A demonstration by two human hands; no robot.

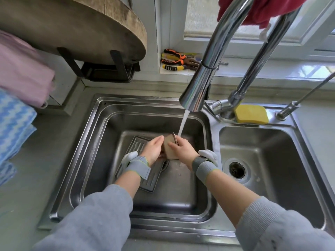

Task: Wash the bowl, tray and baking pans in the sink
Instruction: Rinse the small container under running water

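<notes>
Grey sleeves [101, 214] enter from the bottom edge, both forearms reaching forward over the left basin. Left hand [153, 151] and right hand [182, 149] meet at mid-basin, fingers of each curled round a small tan pan [169, 148] held between them, tilted on edge. Grey wrist bands with white glove parts sit at both wrists. Water [183, 123] runs from the faucet [199, 87] and lands at the pan's upper rim, just beside the right fingers. A ribbed metal tray [137, 144] lies flat on the basin floor under the left hand and wrist. The sink [94, 160] is stainless steel with two basins; the right one shows an open drain [237, 170]. A yellow sponge [251, 114] rests on the rim beside the faucet base. Pliers [178, 60] lie on the window ledge. A round wooden board [81, 28] stands in a black rack at upper left. Pink and blue cloths [16, 98] hang at the left edge; a red cloth [261, 9] drapes the faucet neck.
</notes>
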